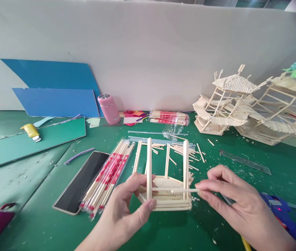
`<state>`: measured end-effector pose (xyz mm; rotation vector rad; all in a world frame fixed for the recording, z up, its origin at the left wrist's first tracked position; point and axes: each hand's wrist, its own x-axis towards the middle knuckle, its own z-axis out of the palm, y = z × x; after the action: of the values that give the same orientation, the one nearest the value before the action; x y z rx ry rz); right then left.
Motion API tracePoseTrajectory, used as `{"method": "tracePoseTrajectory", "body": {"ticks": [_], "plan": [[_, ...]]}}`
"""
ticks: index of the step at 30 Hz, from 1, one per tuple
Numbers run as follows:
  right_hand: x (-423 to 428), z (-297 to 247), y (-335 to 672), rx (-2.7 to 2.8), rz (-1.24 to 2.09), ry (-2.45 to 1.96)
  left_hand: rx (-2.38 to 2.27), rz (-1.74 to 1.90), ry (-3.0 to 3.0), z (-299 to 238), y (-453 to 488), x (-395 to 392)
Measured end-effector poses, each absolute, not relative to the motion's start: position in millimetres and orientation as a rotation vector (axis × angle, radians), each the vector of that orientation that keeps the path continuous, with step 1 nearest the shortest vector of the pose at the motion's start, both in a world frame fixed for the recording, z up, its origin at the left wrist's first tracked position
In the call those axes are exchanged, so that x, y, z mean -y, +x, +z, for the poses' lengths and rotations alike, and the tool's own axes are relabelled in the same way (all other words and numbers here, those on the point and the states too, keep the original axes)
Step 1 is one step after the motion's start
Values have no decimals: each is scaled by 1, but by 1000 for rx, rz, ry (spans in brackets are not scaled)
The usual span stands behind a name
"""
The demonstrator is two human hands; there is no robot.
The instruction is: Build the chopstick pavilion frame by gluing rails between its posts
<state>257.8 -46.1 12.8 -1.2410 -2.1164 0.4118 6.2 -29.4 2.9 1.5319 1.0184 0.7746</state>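
Observation:
My left hand (127,205) grips a small wooden stick model (172,204) by its front left post, thumb in front and fingers behind. The model has a low base of stacked sticks and several upright posts. Between the thumb and fingers of my right hand (231,198) is a thin wooden stick (183,190), held level across the front of the model. Its free end points left, between the two front posts. Whether the stick touches the model I cannot tell.
A phone (81,183) and wrapped chopsticks (108,177) lie left. A blue glue gun (281,209) is at right, beyond a clear ruler (244,162). Behind stand a pink cup (109,108) and a stick pavilion (223,104). Loose stick pieces (186,151) lie behind the model.

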Motion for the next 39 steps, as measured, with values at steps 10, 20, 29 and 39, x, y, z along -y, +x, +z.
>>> {"method": "tracePoseTrajectory", "body": {"ticks": [10, 20, 29, 39], "plan": [[37, 15, 243, 1906, 500, -1332, -1188, 759, 1392, 7, 18, 32], [32, 19, 237, 1802, 546, -1450, -1039, 726, 1731, 4, 11, 30], [27, 14, 232, 1757, 615, -1455, -1138, 629, 2320, -29, 8, 43], [36, -13, 251, 1642, 698, -1478, -1264, 717, 2301, -67, 21, 59]]}}
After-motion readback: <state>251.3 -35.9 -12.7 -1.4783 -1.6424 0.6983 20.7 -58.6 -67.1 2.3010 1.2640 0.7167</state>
